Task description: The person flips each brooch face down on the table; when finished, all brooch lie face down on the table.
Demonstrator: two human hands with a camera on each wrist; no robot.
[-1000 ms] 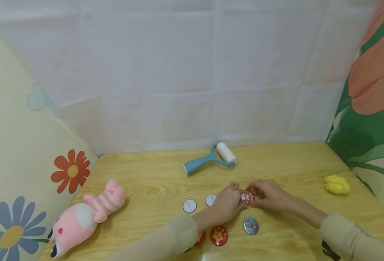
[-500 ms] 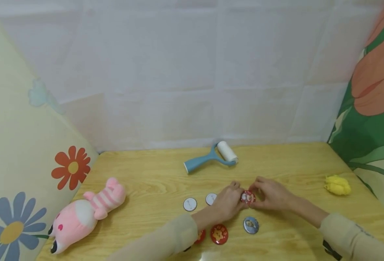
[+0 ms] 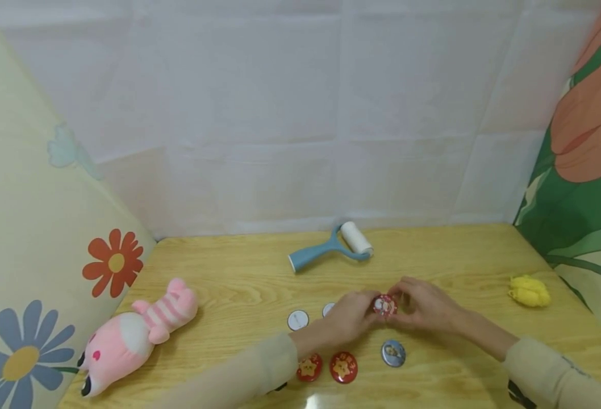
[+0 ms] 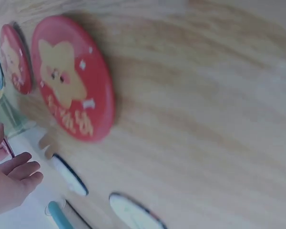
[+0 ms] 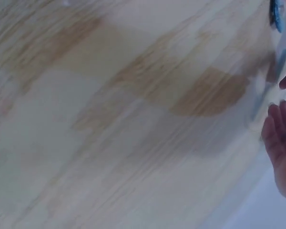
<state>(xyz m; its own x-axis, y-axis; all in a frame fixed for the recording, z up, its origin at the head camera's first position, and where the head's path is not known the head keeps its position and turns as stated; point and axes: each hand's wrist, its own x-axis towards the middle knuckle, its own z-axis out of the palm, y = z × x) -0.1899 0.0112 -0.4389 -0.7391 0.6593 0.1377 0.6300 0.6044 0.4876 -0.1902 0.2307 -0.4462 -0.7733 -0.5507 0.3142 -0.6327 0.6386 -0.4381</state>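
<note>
Between both hands a round red pin badge [image 3: 385,305] with a white and tan cartoon print faces up toward the head camera. My left hand [image 3: 353,313] pinches its left edge; my right hand [image 3: 425,307] pinches its right edge with thumb and fingertips. In the left wrist view, the left hand [image 4: 12,183] shows at the lower left with the badge's thin edge beside it. Only part of the right hand [image 5: 282,143] appears at the right wrist view's border. Two red star badges, one left [image 3: 309,367] and one right [image 3: 343,367], lie below the left forearm, and a blue picture badge [image 3: 393,353] lies below the hands.
Two white-faced discs lie left of the hands, one in full view [image 3: 297,320], the other [image 3: 328,309] partly covered by the left hand. Behind is a blue-handled lint roller [image 3: 331,247]. A pink plush toy [image 3: 139,335] lies left, a yellow fuzzy item [image 3: 529,291] right, on the wooden table [image 3: 229,272].
My left hand and forearm have shifted slightly left and down, uncovering more of the left star badge. The held badge has moved slightly left and up, still between both hands.
</note>
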